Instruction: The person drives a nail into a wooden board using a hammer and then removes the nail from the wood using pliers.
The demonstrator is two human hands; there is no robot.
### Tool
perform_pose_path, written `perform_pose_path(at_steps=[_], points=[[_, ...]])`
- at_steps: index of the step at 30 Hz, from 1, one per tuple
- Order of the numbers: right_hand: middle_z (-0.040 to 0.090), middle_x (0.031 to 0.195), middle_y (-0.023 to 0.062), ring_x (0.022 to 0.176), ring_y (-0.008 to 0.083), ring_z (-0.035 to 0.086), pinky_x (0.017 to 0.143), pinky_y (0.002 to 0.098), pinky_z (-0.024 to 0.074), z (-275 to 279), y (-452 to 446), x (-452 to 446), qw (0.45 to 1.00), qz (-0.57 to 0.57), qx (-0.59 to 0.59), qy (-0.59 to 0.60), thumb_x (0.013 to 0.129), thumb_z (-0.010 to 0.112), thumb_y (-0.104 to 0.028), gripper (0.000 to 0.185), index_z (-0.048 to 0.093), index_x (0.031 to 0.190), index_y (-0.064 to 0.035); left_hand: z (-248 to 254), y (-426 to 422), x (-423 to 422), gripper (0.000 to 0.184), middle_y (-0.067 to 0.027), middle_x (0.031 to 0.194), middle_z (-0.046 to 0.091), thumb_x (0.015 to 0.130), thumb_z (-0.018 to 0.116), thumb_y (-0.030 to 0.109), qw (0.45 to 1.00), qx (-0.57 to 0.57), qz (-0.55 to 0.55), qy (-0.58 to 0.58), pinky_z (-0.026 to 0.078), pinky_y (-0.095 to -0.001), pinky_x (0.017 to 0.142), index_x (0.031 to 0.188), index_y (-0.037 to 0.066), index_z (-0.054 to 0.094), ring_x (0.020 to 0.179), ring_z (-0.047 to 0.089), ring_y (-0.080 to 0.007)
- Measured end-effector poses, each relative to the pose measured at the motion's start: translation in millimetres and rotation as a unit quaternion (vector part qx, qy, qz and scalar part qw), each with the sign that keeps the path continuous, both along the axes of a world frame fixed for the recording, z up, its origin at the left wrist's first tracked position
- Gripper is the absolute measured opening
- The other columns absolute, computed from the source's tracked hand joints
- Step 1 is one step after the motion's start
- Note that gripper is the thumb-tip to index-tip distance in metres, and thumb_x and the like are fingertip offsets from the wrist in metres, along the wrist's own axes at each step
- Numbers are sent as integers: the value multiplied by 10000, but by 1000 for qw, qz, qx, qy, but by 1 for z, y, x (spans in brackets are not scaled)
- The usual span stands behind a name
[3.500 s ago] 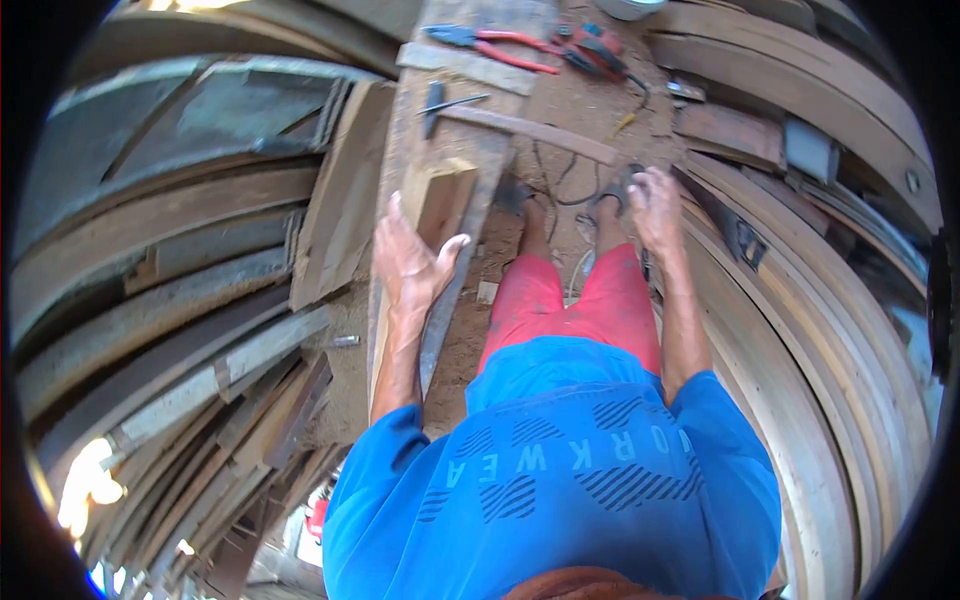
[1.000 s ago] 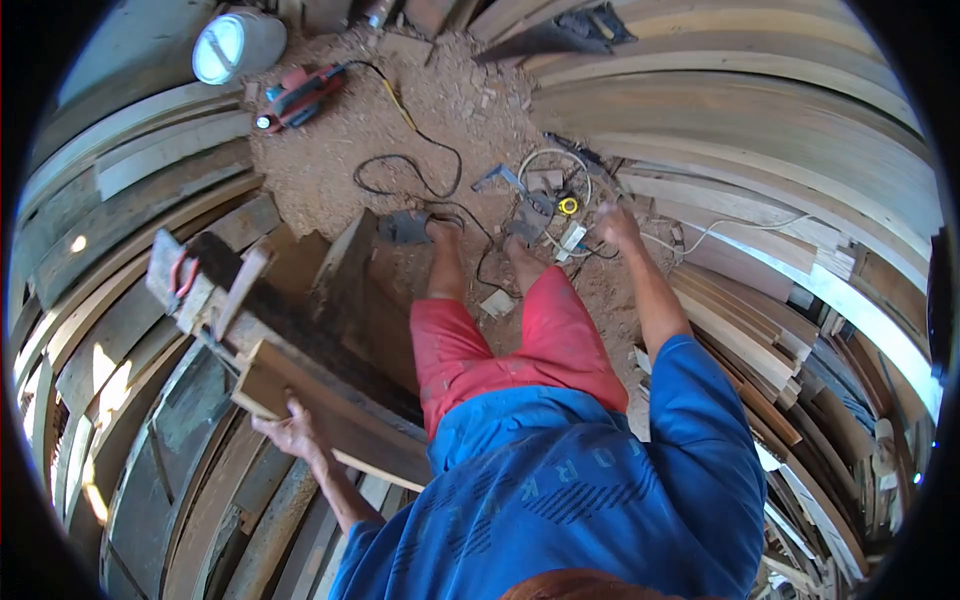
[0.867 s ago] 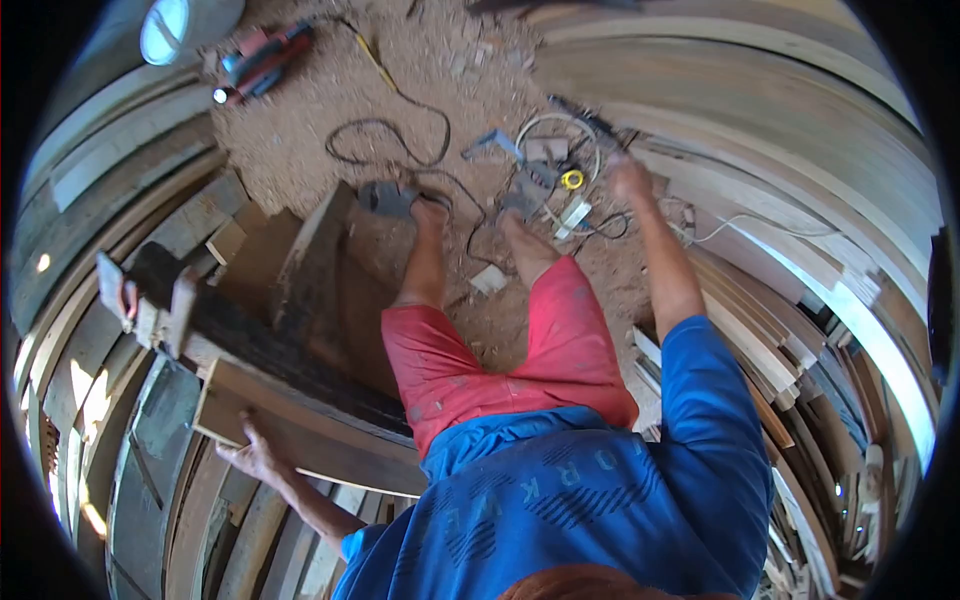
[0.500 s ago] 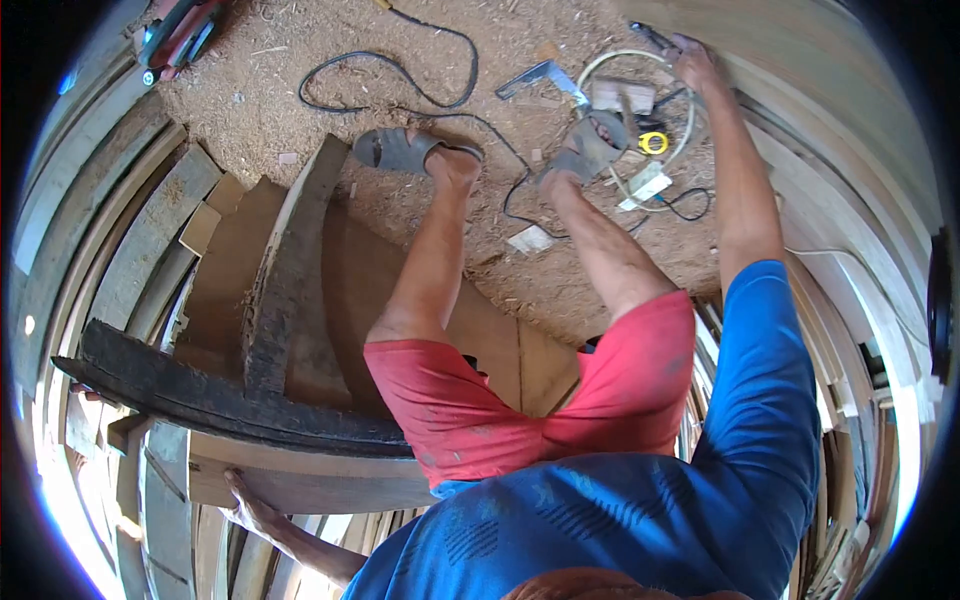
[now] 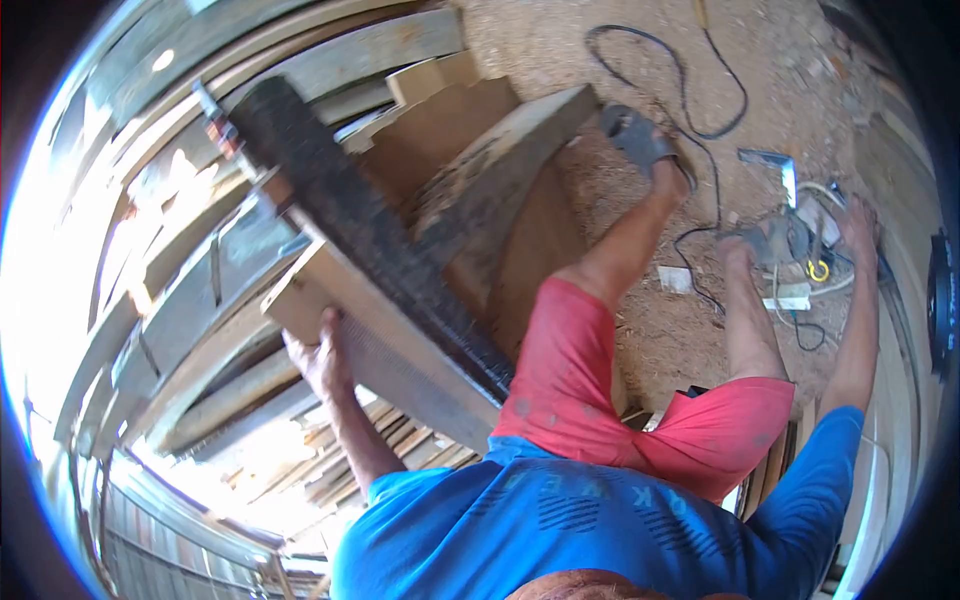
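Observation:
My left hand (image 5: 325,362) is at the end of a thick wooden board (image 5: 375,335), thumb against its side face and the other fingers around its lower edge. The board lies alongside a dark, worn beam (image 5: 345,190). My right hand (image 5: 858,228) reaches down to the floor at the far right, beside a coiled pale cable (image 5: 838,284). Its fingers are blurred, and I cannot make out whether they hold anything. Close to it are a yellow tape measure (image 5: 818,270) and a metal square (image 5: 775,162).
A black cord (image 5: 685,95) loops over the dusty floor (image 5: 540,45). My sandalled feet stand between the beam's timber support (image 5: 510,160) and the tools. A small pale block (image 5: 675,279) lies near them. Stacked planks (image 5: 400,45) fill the upper left.
The view has turned and shifted, bringing the board and beam diagonally across the left. My right hand has gone down to the floor tools. My left hand has stayed at the board's end.

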State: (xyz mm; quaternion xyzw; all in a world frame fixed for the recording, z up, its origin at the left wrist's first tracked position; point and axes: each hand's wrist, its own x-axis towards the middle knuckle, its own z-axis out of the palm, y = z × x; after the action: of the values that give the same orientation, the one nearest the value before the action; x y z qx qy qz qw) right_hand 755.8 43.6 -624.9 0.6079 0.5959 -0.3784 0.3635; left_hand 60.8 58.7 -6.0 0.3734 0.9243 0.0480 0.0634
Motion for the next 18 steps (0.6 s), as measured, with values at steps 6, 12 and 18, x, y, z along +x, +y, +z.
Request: perform_pose_path(at_steps=[6, 12, 18], points=[[662, 1209, 345, 1145, 477, 653, 957, 572, 502, 51, 26, -10, 992, -49, 111, 37, 1064, 546, -422, 497, 707, 1247, 11, 2, 9, 10, 446, -110, 1116, 684, 929, 828, 135, 1000, -24, 6, -4, 546, -332, 886, 1269, 10, 568, 978, 665, -185], [578, 1398, 285, 1302, 455, 555, 1120, 515, 425, 218, 90, -112, 919, -89, 340, 180, 1081, 565, -409, 509, 656, 1284, 49, 1, 2, 5, 640, -220, 1138, 715, 857, 879, 273, 1000, 0, 17, -2, 562, -428, 911, 1334, 38, 523, 1028, 722, -340], [608, 1379, 232, 1267, 325, 594, 1107, 427, 448, 484, 136, -278, 850, -303, 215, 374, 1054, 649, -290, 573, 482, 1478, 57, 12, 11, 14, 778, -255, 1238, 691, 833, 874, 309, 999, 21, 27, -27, 558, -484, 962, 1442, 62, 460, 1123, 704, -431]])
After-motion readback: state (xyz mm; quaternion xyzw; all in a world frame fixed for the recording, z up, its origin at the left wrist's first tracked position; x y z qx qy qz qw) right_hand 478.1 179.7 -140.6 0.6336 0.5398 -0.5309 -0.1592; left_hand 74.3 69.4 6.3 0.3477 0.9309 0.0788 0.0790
